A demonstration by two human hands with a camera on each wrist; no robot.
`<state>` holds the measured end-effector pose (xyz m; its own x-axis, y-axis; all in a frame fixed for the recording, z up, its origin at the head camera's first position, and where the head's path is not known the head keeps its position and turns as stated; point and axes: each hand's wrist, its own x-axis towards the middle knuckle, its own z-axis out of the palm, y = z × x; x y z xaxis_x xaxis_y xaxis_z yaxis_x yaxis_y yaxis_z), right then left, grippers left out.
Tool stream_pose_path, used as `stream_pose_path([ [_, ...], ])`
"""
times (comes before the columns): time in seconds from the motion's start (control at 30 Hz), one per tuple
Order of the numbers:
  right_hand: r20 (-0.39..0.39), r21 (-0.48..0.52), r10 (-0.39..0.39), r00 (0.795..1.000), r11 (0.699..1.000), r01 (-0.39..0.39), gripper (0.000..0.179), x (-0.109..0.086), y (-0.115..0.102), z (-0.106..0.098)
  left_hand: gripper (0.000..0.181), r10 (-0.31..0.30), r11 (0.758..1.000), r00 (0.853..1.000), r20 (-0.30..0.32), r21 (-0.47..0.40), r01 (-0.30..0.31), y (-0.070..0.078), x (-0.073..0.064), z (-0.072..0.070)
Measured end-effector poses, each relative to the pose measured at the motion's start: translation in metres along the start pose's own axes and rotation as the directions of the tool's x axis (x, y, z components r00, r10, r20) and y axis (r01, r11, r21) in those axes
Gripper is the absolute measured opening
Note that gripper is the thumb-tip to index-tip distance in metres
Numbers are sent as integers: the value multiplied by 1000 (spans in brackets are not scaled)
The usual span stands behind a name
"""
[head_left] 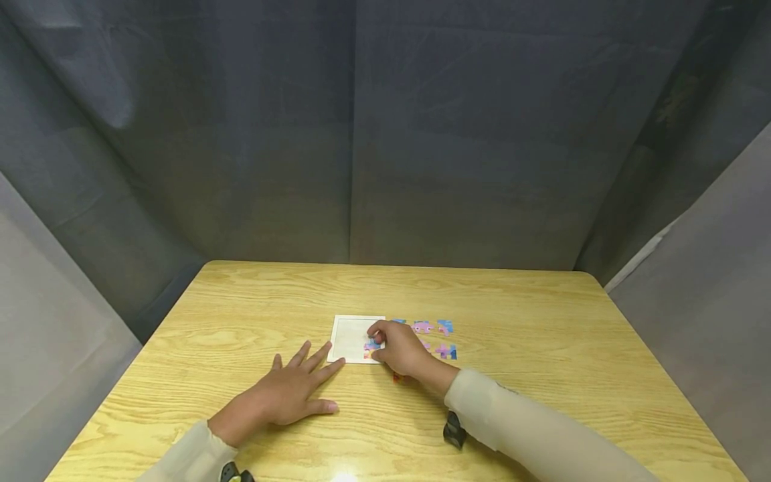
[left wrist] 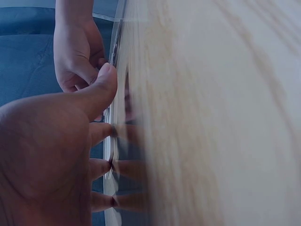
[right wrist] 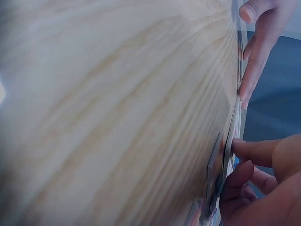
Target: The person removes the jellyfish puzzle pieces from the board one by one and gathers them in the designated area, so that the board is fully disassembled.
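Note:
A white puzzle tray (head_left: 349, 339) lies flat on the table, with colourful pieces in its lower right corner. My left hand (head_left: 290, 393) is spread on the table, fingertips at the tray's lower left corner; the left wrist view shows that hand (left wrist: 51, 150) low over the wood. Over the tray's right side, my right hand (head_left: 402, 349) has thumb and index finger bent round a puzzle piece (head_left: 371, 344), partly hidden by the fingers. In the right wrist view the right hand's thumb (right wrist: 254, 151) is at the tray's edge.
Loose puzzle pieces lie right of the tray, among them a pink one (head_left: 423, 327), a blue and pink one (head_left: 445, 327) and another (head_left: 446, 351). A red piece (head_left: 397, 377) shows below my right hand. Dark curtains (head_left: 470, 134) stand behind the wooden table (head_left: 542, 335).

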<state>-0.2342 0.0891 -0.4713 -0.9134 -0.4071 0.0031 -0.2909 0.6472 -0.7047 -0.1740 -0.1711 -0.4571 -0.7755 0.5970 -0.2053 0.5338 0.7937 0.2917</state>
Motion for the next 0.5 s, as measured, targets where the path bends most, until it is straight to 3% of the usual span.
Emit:
stream_pose_path([
  [0.5, -3, -25, -41, 999, 999, 41, 29, -1, -1, -2, 82, 0, 1000, 1000, -5, 1, 0, -1, 1, 3],
])
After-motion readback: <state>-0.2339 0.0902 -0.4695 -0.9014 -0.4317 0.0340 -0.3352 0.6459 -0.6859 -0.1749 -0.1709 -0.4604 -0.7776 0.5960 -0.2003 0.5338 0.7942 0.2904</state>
